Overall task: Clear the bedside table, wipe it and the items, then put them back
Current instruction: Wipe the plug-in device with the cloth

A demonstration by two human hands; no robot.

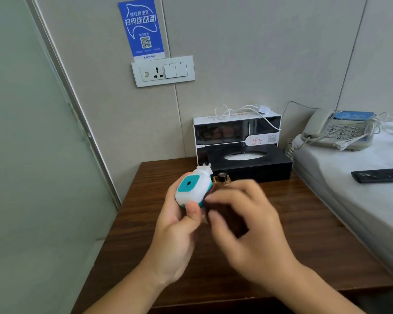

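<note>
Left hand (177, 230) grips white-teal plug-in device (192, 189) above bedside table (132, 214). Right hand (247, 225) blurred, fingers curled beside it; grip unclear.

wall (247, 53): grey panels, seams
left: frosted glass partition (32, 155)
bed (349, 177): white sheet, rt side

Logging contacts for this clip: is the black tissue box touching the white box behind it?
Touching. In the head view the tissue box sits flush against the front of the white box, with no gap visible between them.
</note>
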